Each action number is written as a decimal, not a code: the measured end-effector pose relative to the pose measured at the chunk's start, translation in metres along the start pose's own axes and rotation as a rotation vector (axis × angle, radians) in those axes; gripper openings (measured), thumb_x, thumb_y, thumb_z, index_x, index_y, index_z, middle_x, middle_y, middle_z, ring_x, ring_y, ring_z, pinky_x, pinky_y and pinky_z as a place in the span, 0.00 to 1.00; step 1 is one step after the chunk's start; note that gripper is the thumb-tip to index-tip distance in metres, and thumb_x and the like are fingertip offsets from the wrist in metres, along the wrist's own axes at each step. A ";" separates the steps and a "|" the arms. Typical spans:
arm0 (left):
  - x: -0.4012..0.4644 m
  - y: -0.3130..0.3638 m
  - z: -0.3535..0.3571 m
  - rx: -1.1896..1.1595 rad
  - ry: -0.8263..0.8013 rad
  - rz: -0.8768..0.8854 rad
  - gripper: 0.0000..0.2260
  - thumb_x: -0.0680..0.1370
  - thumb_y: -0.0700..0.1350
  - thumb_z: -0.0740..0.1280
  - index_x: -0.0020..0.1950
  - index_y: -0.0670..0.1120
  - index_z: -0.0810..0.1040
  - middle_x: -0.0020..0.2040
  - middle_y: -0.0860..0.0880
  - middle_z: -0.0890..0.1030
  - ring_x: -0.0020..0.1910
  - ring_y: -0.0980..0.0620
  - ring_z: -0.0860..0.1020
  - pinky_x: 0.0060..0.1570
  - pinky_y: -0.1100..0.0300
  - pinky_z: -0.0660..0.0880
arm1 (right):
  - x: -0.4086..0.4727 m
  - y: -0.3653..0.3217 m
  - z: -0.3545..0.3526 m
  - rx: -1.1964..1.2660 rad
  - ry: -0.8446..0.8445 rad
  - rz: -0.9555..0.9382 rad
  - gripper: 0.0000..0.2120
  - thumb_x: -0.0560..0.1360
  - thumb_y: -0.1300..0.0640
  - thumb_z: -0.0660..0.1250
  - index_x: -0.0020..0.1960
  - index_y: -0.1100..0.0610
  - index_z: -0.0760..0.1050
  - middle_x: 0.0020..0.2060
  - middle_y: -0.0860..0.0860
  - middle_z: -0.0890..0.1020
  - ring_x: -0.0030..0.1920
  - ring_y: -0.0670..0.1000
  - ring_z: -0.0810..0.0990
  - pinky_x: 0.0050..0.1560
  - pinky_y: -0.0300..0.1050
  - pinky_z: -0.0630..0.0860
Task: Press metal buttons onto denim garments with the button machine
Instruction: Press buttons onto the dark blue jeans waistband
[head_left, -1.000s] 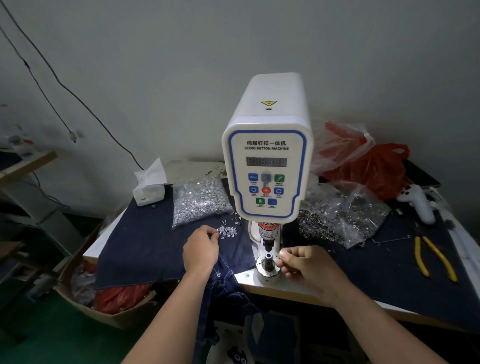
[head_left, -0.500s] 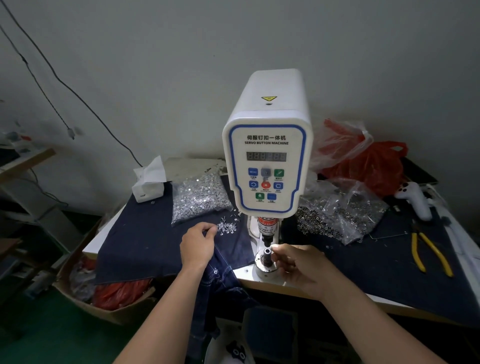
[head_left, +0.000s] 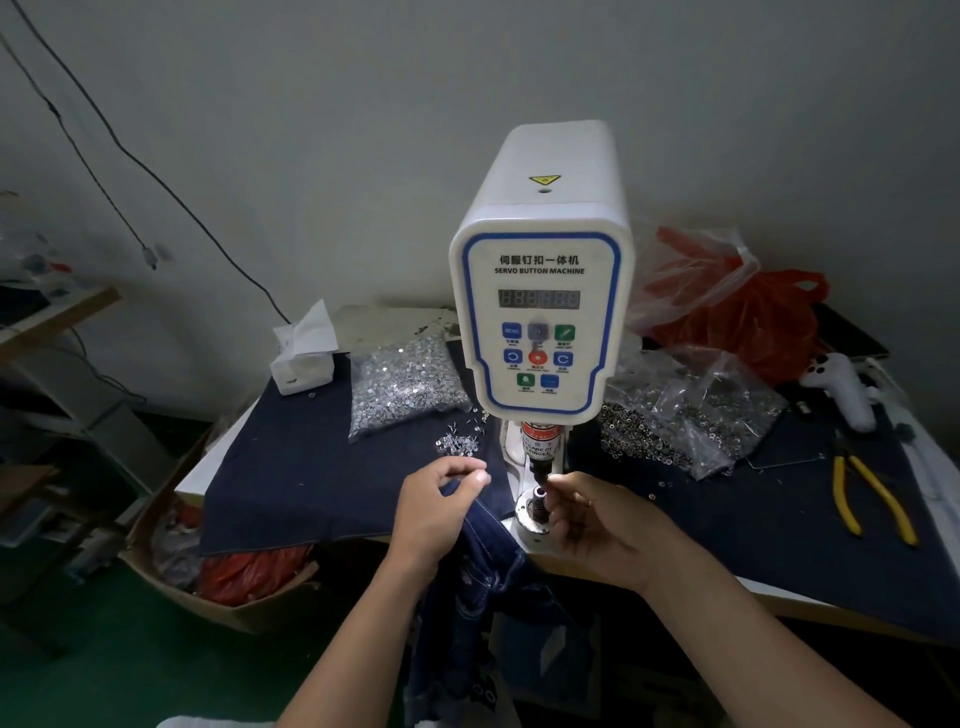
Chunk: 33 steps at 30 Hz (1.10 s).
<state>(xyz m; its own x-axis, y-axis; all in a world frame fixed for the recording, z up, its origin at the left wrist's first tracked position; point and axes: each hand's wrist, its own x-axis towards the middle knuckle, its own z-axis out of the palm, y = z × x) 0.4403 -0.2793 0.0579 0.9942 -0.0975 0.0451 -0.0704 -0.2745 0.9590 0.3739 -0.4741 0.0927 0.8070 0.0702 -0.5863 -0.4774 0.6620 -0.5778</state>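
Two bare hands work at the button machine (head_left: 543, 291). Left hand (head_left: 434, 512) grips the edge of the denim garment (head_left: 483, 577), fingers curled round the fabric, just left of the die post (head_left: 537, 501); the garment hangs off the table edge. Right hand (head_left: 597, 514) has fingertips pinched at the top of the post; any button held is too small to tell. Loose studs (head_left: 457, 441) lie nearby. Yellow pliers (head_left: 872, 499) rest well right.

Yellow pliers (head_left: 872, 499), tissue box (head_left: 304, 358)
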 end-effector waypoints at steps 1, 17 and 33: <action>-0.003 0.003 0.003 -0.023 -0.016 0.001 0.05 0.77 0.42 0.76 0.45 0.52 0.87 0.43 0.58 0.87 0.47 0.64 0.83 0.46 0.75 0.73 | 0.000 -0.001 0.001 0.018 -0.003 0.021 0.12 0.77 0.64 0.70 0.34 0.64 0.81 0.31 0.56 0.80 0.27 0.47 0.76 0.25 0.38 0.74; -0.016 0.020 0.037 -0.012 -0.198 -0.011 0.04 0.79 0.44 0.75 0.44 0.51 0.86 0.41 0.61 0.86 0.42 0.66 0.82 0.42 0.72 0.74 | 0.006 -0.015 -0.046 -0.076 0.097 -0.076 0.14 0.82 0.58 0.63 0.55 0.67 0.82 0.31 0.54 0.79 0.27 0.45 0.72 0.25 0.36 0.69; -0.019 0.025 0.035 -0.054 -0.250 0.004 0.06 0.78 0.44 0.76 0.43 0.54 0.88 0.43 0.54 0.88 0.44 0.60 0.85 0.45 0.69 0.76 | -0.001 -0.009 -0.058 -0.050 0.090 -0.080 0.12 0.81 0.58 0.64 0.54 0.66 0.82 0.31 0.53 0.77 0.27 0.46 0.70 0.25 0.38 0.67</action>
<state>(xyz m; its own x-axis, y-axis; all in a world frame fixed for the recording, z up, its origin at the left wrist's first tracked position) 0.4171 -0.3176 0.0710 0.9424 -0.3340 -0.0158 -0.0628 -0.2232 0.9727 0.3578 -0.5234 0.0658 0.8100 -0.0502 -0.5842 -0.4312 0.6242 -0.6515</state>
